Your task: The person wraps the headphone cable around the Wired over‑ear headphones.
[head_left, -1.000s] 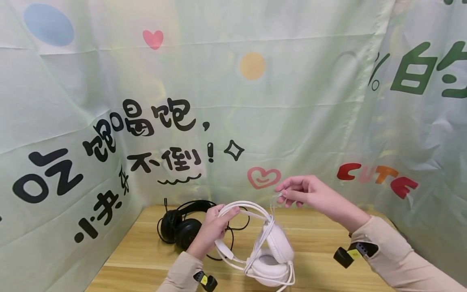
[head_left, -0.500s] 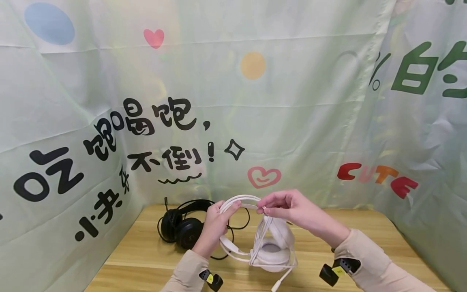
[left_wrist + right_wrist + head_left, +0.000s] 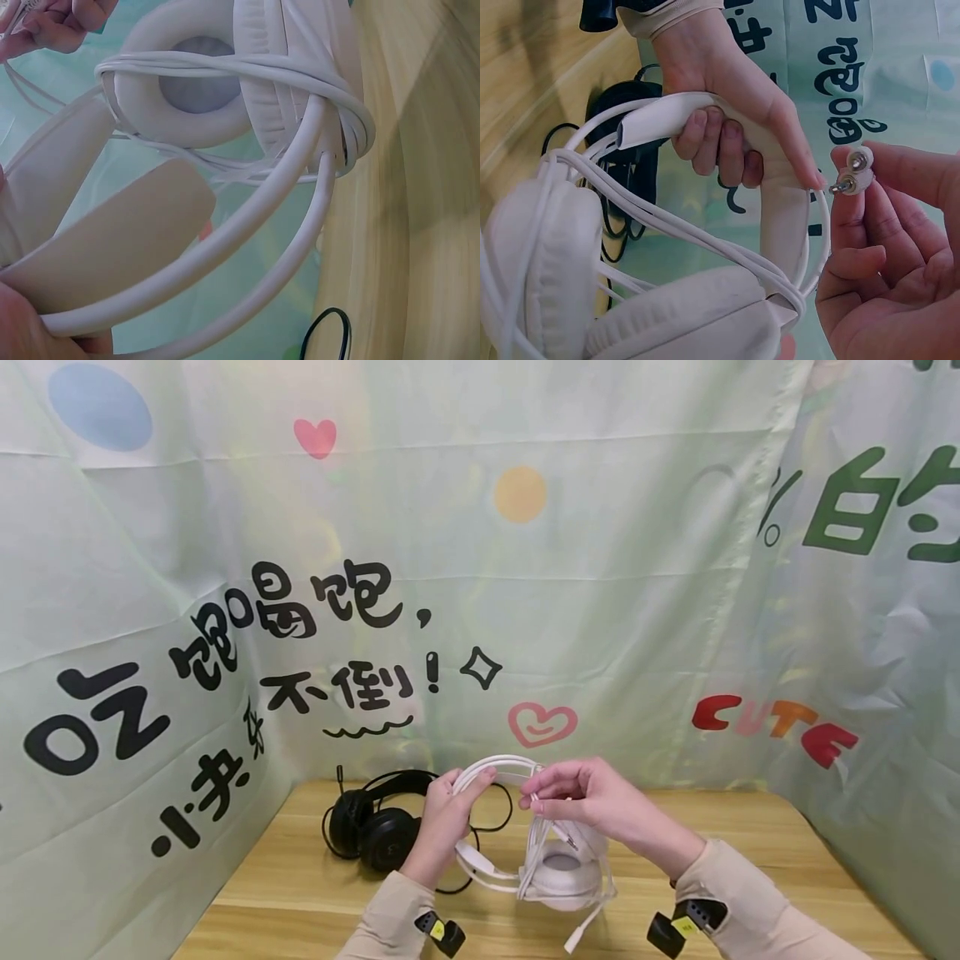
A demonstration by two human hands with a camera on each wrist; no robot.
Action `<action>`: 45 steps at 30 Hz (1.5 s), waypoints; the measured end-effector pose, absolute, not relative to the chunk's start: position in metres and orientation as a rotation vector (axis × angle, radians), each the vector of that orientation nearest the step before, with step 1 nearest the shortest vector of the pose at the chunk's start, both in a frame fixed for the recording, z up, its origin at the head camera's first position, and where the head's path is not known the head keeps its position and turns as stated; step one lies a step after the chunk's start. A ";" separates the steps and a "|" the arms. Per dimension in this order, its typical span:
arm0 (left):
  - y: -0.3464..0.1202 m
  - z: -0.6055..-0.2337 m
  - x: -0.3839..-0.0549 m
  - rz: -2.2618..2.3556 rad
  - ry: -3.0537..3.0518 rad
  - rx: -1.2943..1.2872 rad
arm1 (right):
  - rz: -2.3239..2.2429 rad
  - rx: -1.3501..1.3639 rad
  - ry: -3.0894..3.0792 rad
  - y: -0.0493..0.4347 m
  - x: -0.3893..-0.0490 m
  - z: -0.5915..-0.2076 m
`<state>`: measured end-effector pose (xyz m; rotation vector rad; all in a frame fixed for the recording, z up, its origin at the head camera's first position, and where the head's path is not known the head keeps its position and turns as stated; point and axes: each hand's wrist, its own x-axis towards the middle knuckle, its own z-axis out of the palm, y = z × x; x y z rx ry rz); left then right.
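Note:
My left hand (image 3: 444, 818) grips the padded headband of white over-ear headphones (image 3: 561, 881), holding them up over the table with the earcups toward the right. White cable (image 3: 225, 66) is wound in several turns around the band arms beside the earcups. Two metal-tipped audio plugs (image 3: 849, 180) stand out side by side between the thumb and index finger of my right hand (image 3: 588, 793), close to the headband. A white cable end (image 3: 576, 937) dangles below the earcups. In the left wrist view, only part of the right hand (image 3: 56, 26) shows at the top left corner.
A black headset (image 3: 388, 839) with a microphone boom and loose black cable lies on the wooden table (image 3: 675, 877) behind my left hand. A printed pale green cloth (image 3: 622, 627) stands as a wall at the back and sides.
My right hand has come down and left from its raised spot to the headband, drawing the cable in. The headphones have shifted up slightly, and the dangling cable end has come into fuller view.

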<state>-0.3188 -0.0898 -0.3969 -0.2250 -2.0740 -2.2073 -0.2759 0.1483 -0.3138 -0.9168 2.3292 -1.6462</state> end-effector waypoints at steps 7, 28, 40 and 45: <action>-0.088 -0.398 -0.321 -2.191 -2.026 -0.179 | -1.697 -0.925 2.277 0.144 -0.275 -0.319; -0.086 -0.389 -0.326 -2.266 -1.806 -0.065 | -1.850 -0.645 2.388 0.125 -0.275 -0.325; -0.083 -0.387 -0.329 -2.266 -1.743 -0.042 | -1.737 -0.542 2.595 0.112 -0.273 -0.331; -0.083 -0.388 -0.328 -2.245 -1.762 -0.016 | -1.654 -0.549 2.723 0.108 -0.275 -0.334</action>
